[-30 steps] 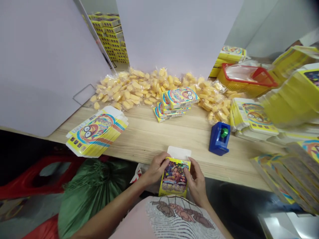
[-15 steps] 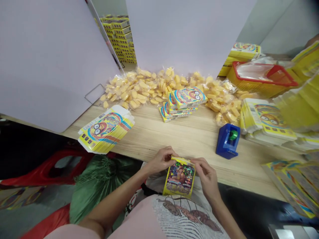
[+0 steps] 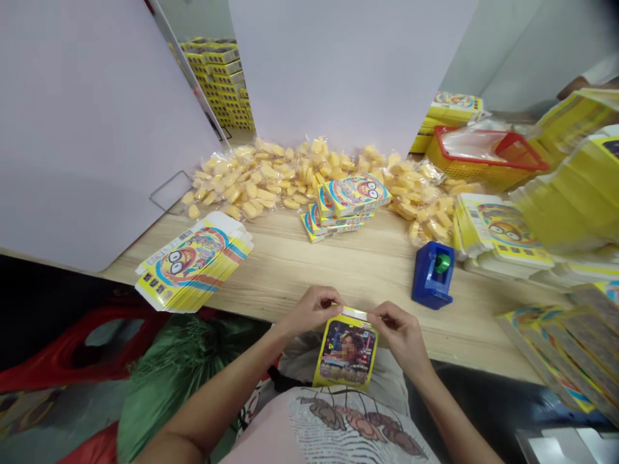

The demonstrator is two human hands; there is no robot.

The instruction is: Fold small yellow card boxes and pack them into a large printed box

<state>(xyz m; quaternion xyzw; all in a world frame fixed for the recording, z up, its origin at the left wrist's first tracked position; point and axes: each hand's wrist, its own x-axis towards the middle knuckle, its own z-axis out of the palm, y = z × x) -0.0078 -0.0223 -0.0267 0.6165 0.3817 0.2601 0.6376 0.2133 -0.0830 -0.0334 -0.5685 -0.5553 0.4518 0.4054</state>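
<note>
- Left hand point(image 3: 312, 310), right hand point(image 3: 399, 332): both narrow, fingertips pinching the carton's top edge
- Glossy yellow printed carton point(image 3: 345, 353): held upright at the table edge, top flap folded in
- Blue tape dispenser point(image 3: 434, 276): right, on pale wood table point(image 3: 290, 270)
- Flat carton blanks point(image 3: 193, 263): left, fanned stack
- Made-up boxes point(image 3: 348, 206): small pile
- Beyond: heaped clear packets of yellow pieces point(image 3: 256, 180)

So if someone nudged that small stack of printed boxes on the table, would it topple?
Probably, yes. The stack of printed boxes looks uneven, with its top box set askew, so that box may slide off first. Being thin card, they are likely light and would shift easily.
</note>
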